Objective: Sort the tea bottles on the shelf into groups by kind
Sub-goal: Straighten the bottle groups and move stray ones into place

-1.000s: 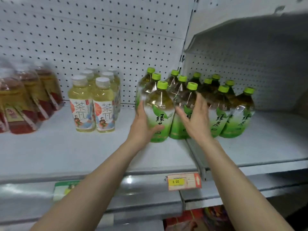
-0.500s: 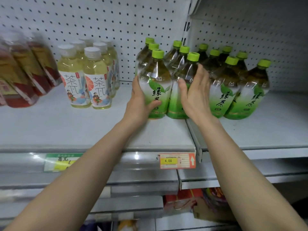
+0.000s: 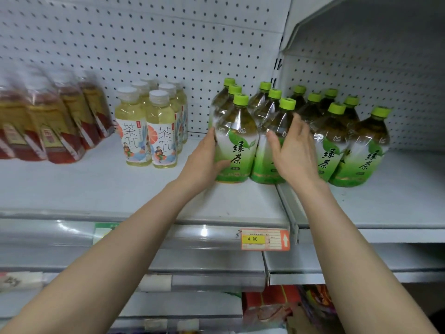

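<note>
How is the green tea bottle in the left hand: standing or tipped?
Standing. The green tea bottle sits base-down on the shelf, cap on top; the left hand grips its side.

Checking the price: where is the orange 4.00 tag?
In the head view, the orange tag is on the front rail of the shelf, slightly right of centre, directly below the green-capped bottles.

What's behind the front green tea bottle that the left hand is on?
Two more green-capped bottles in a file toward the pegboard. Only their caps and shoulders show; the front green tea bottle, gripped by the left hand, covers their bodies and labels.
</note>
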Motion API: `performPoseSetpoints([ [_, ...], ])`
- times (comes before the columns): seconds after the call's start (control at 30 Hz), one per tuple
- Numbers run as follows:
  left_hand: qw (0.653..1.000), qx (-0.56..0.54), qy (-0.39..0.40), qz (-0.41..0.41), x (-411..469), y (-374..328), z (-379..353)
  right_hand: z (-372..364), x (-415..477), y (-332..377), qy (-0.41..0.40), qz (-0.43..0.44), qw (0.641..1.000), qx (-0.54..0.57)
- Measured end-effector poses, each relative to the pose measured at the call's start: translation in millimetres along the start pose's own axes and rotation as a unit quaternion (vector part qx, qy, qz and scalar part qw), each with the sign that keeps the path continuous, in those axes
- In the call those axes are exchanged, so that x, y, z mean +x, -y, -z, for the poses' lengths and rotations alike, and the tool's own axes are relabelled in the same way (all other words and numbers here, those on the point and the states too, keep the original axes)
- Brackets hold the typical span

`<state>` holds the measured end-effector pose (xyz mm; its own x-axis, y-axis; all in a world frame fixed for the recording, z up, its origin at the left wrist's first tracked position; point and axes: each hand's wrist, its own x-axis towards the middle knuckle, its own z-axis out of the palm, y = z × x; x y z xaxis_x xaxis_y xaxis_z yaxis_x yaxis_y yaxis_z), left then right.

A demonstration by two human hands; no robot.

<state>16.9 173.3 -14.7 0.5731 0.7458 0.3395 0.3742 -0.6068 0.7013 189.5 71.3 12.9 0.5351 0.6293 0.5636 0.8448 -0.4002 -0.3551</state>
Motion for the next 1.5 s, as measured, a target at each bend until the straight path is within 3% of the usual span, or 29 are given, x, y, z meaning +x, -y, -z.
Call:
performPoseSetpoints([
  [0.13,0.992,0.092,-0.046,-0.071,-31.3,7.2,39.2,14.6,-19.9,28.9,-0.104,0.042,0.993,-0.031],
  [0.23,0.984,0.135,-0.064,-0.094,-56.2,28.7,80.7,14.4,-34.3,66.5,-0.12,0.101,0.988,0.001],
  [0.47,0.968,0.206,-0.132,-0.053,-130.0,111.9,206.6,-38.4,-69.6,197.9,-0.026,0.199,0.979,0.039],
  [0.8,0.939,0.261,-0.221,0.044,-247.6,232.3,387.6,-115.8,-151.8,436.9,0.077,0.302,0.935,0.169],
  [1.1,0.934,0.228,-0.263,0.076,-238.2,289.4,470.5,-150.8,-121.9,576.6,0.115,0.279,0.922,0.244],
  [1.2,0.94,0.199,-0.263,0.085,-204.5,302.9,476.7,-164.6,-87.3,602.4,0.116,0.252,0.922,0.271],
  [1.33,0.95,0.145,-0.264,0.081,-159.5,320.4,474.8,-184.7,-57.6,635.7,0.184,0.249,0.911,0.274],
  [1.5,0.951,0.15,-0.265,0.05,-153.1,342.2,482.3,-208.0,-55.4,656.5,0.21,0.244,0.899,0.295],
])
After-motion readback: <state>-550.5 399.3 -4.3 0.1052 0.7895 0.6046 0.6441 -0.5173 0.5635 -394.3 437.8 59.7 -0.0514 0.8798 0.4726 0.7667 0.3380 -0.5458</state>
